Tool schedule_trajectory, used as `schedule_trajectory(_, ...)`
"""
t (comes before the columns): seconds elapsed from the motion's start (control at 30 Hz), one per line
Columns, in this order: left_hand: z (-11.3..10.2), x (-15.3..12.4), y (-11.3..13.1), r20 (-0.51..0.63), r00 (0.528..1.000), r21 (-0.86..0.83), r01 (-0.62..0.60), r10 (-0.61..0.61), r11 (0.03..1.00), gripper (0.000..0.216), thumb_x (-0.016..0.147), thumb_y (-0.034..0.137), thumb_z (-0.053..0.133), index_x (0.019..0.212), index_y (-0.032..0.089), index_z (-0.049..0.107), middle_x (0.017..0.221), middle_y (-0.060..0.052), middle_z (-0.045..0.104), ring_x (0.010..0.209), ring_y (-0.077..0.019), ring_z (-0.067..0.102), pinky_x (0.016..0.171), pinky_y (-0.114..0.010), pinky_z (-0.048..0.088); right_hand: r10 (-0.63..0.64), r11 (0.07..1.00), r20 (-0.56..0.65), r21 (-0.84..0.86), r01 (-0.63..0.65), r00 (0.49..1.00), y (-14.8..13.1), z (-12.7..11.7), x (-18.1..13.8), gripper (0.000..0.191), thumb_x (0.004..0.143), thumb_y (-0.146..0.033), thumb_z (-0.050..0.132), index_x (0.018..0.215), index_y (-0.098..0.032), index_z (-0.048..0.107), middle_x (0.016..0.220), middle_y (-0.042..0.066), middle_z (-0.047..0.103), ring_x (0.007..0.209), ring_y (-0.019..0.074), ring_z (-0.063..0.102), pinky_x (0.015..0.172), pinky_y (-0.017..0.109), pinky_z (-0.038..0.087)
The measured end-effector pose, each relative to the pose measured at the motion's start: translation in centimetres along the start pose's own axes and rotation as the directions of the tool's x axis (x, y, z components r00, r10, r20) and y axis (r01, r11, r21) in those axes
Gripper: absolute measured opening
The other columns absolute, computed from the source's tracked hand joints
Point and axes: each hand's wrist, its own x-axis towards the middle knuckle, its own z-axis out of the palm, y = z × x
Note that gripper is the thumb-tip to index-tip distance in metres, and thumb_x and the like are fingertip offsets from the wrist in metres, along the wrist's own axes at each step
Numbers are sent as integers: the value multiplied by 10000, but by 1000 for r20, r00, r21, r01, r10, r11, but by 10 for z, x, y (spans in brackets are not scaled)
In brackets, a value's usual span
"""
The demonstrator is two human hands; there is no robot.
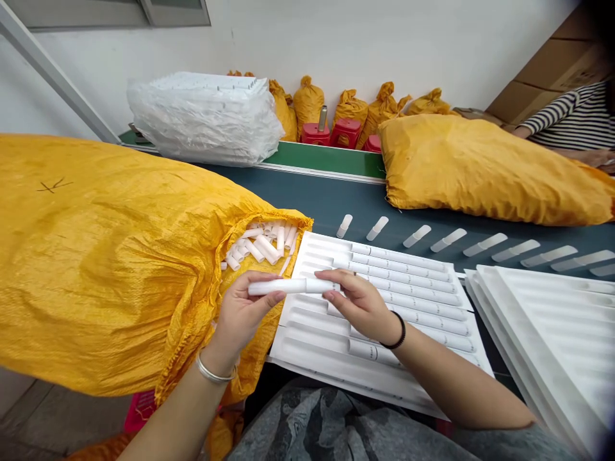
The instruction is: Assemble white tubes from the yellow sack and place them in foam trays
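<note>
White, slim, two-section plastic tube (283, 287) is up in the air, roughly level, held across both hands above the left part of the tray. Right section slightly wider, with small dark marks at its end.

Left hand (250, 307): fingers closed round the left end, thumb along the near side. Right hand (358, 304): fingers pinched on the right end. Both have hold of the same tube. Silver bangle (214, 371) on the left wrist, black coiled band (398, 331) on the right.

Underneath: white moulded grooved tray (307, 349), with white printed tubes (423, 304) lying side by side in its right part. Just left of it, big yellow woven sack (120, 256) on its side, mouth facing the tray, short white tube pieces (264, 246) heaped inside.

Right of tray: stack of white grooved trays (542, 346). Behind, on the dark blue-green tabletop (317, 192), spaced row of frosted white tubes (446, 240). Beyond the row, full yellow sack (480, 169); far left, plastic-wrapped white stack (206, 131).

By the wall: tied yellow sacks (307, 99), red stools (346, 131). Co-worker's black-and-white striped sleeve (552, 114) at far right, near brown cardboard boxes (552, 64).
</note>
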Motion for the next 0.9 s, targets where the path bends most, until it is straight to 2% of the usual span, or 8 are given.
schedule_trajectory(0.1,-3,-4,12,109,992,213,40,-65,976,312,726,375,726,921,158,613,827,-29,647,719,-145,606,621,-246,493,-156,983,67,-88,161,986,-1,-9,4,312,920,-232,480,1224,-224,545,1097,95,613,1024,194,571,891,353,464)
schedule_trajectory(0.17,-3,-6,19,230,970,314,5,-81,949,288,779,388,672,961,173,608,817,-17,637,688,-132,587,594,-234,470,-182,977,125,-90,194,975,-1,-14,7,310,920,-231,476,1222,-209,542,1090,97,616,1010,191,576,876,341,469)
schedule_trajectory(0.37,-2,-8,23,383,909,475,-347,164,809,244,849,303,597,1066,196,561,926,-34,634,818,-154,604,695,-258,485,84,995,209,-63,-72,974,0,-11,10,309,926,-382,459,1136,-188,576,854,49,644,695,143,564,655,267,453)
schedule_trajectory(0.5,0,-10,19,423,854,506,-500,303,703,269,862,256,577,1117,192,522,939,-46,626,868,-170,607,741,-283,493,119,990,257,45,-135,959,-5,-8,12,327,929,-413,447,1108,-179,587,773,23,609,643,122,531,602,237,422)
schedule_trajectory(0.7,3,-17,13,326,915,493,-379,238,783,230,845,294,598,1041,195,529,894,-36,607,808,-159,606,708,-277,505,-49,993,325,-89,82,945,-9,-7,17,301,936,-341,446,1156,-179,574,953,72,660,801,160,588,745,274,446)
schedule_trajectory(0.8,-3,-11,3,369,919,567,-341,138,750,421,841,310,592,1218,192,446,1083,-82,595,984,-199,592,844,-341,499,-62,918,393,-339,207,917,7,-4,34,272,895,-307,512,1093,-159,623,999,113,643,855,209,580,794,328,434)
schedule_trajectory(0.83,-6,-7,-2,375,921,617,-332,103,713,522,840,311,583,1302,177,379,1191,-116,554,1082,-225,555,914,-378,471,-37,865,372,-452,216,927,16,-4,43,254,872,-294,534,1045,-144,644,994,131,634,869,230,570,808,349,424)
schedule_trajectory(0.9,-11,6,-14,312,950,756,-257,13,603,601,853,281,528,1381,113,296,1329,-178,454,1228,-271,446,1020,-435,383,86,759,201,-648,66,976,38,-7,67,249,842,-286,548,1008,-130,649,985,144,621,908,257,553,839,362,403)
